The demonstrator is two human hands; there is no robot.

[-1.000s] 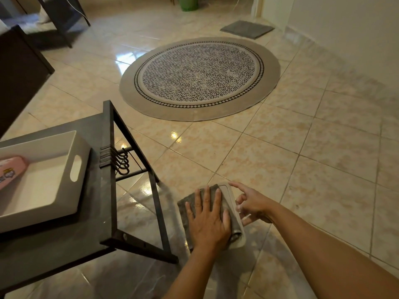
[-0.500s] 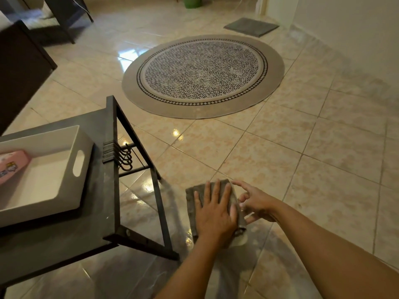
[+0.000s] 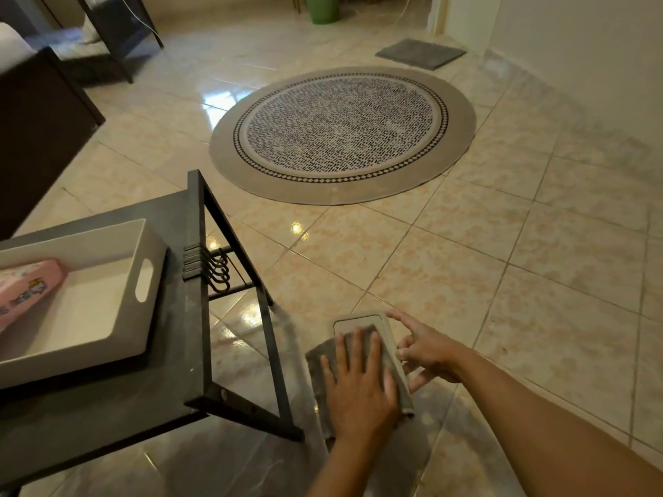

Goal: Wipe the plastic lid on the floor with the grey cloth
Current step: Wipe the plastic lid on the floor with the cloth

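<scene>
Plastic lid point(image 3: 360, 321) lies flat on the tiled floor point(image 3: 448, 274). Left hand point(image 3: 360, 382), fingers spread, presses the grey cloth point(image 3: 319, 367) onto it. Right hand point(image 3: 425, 347), fingers loosely open, touches the lid's right edge.

Most of the pale rectangular plastic lid point(image 3: 358, 322) lies hidden under the flat left hand point(image 3: 360, 385) and the grey cloth point(image 3: 324, 378); only its far end shows. Left of the lid, the pink printed box point(image 3: 25, 290) in the white plastic tray point(image 3: 118, 292) is cut by the frame edge, its print unreadable.
</scene>
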